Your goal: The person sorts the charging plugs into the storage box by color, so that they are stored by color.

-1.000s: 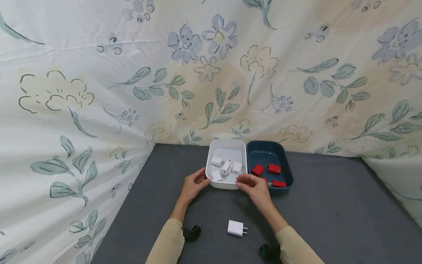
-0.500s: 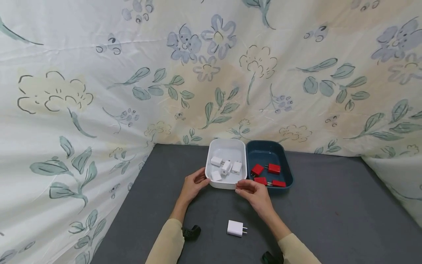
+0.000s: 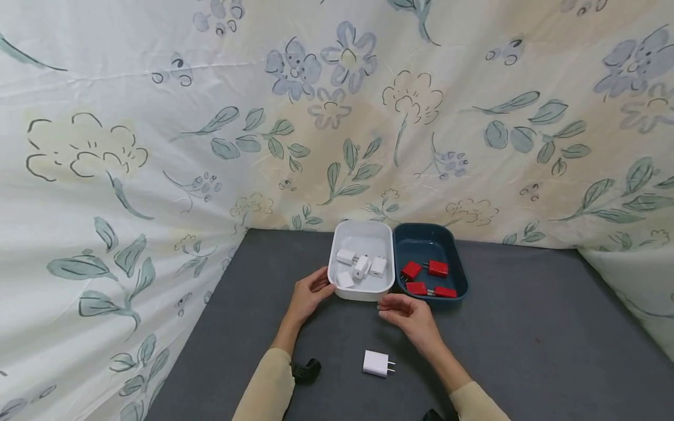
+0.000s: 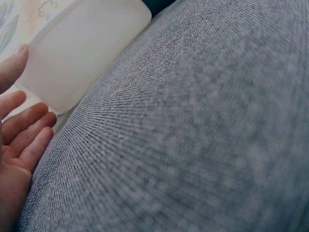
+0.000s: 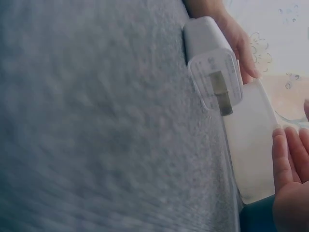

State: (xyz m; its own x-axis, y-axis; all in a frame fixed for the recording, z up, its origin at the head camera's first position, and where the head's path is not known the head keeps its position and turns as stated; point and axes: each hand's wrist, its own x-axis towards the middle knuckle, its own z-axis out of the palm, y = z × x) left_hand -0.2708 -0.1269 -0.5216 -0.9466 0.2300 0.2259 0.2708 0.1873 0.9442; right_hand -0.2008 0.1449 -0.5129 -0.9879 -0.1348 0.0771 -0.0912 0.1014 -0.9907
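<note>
My left hand [image 3: 309, 294] is at the front left corner of a white tray [image 3: 364, 295], its fingers by the side and the thumb near the front. The left wrist view shows these fingers loosely extended beside the tray's wall [image 4: 82, 53]. Several white charger plugs [image 3: 361, 267] lie inside. My right hand [image 3: 413, 320] is just in front of the tray's right front corner, fingers relaxed, holding nothing. Between my forearms, a single white charger plug [image 3: 376, 363] lies on the table, prongs pointing right; the right wrist view shows this plug [image 5: 212, 63] close up.
A dark blue tray [image 3: 459, 257] stands against the white one's right side, with several red charger plugs [image 3: 437, 268] in it. Both trays are near the back edge of the dark grey table [image 3: 526, 327]. A floral cloth [image 3: 337, 117] hangs behind.
My right hand has drawn back from the white tray's front rim toward me and slightly right. The left hand and the trays stay in place. The red plugs are less covered.
</note>
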